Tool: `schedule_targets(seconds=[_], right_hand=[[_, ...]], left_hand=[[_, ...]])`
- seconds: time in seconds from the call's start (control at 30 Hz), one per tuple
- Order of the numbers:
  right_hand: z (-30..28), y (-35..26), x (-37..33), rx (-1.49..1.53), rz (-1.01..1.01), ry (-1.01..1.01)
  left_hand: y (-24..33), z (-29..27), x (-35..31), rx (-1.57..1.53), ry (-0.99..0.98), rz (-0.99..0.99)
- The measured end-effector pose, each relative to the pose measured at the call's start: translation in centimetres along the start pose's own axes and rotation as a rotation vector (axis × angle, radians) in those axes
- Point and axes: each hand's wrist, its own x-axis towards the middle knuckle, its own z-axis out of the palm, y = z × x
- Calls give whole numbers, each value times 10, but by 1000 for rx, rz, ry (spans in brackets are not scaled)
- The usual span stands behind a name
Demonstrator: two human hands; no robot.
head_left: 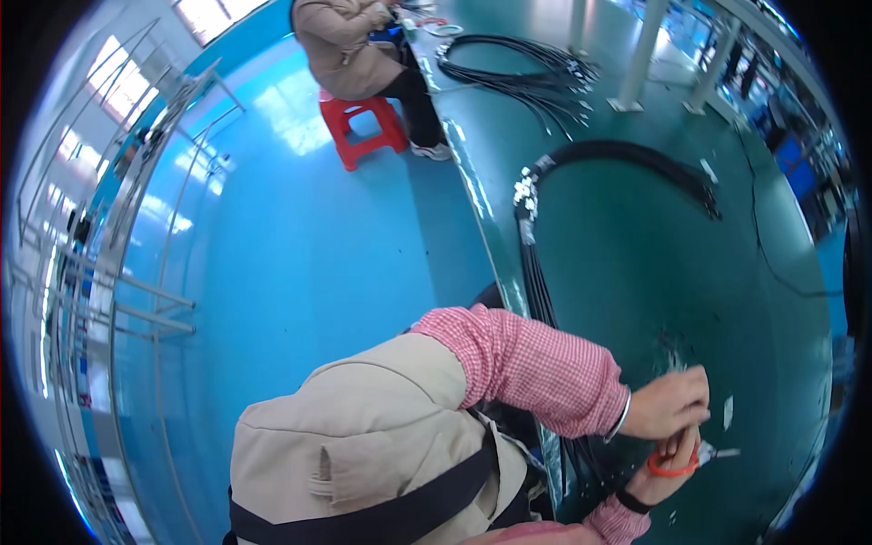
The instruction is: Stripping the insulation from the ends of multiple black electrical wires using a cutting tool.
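Left hand [668,404]: fingers curled together, directly above the right hand.
Right hand [670,465]: fingers clamped through orange-handled scissors [679,461].
Black cable bundle [536,272]: lay on green table [636,263], left of both hands.

The one camera sits on my head, looking steeply down and to my right over my shoulder, close above the near edge of the green workbench [636,272].

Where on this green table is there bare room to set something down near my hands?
The green table is bare inside the curve of the black cable bundle, and rightward toward the thin wire. It is crowded around the left hand, right hand and orange-handled scissors, with scattered scraps.
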Motion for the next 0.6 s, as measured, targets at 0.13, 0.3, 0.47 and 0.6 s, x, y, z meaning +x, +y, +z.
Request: schedule_targets(seconds=[0.13, 0.3, 0.47, 0.6], right_hand=[[-22, 23, 17, -224, -74, 22], [-17, 32, 21, -35, -18, -24], [-33, 39, 29, 319, 181, -210], [-47, 53, 34, 470, 247, -293]], left_hand=[[5, -3, -1, -65, -80, -1], [-9, -6, -3, 245, 0, 190], [-1, -5, -4, 90, -24, 84], [-2, -9, -5, 216, -24, 241]])
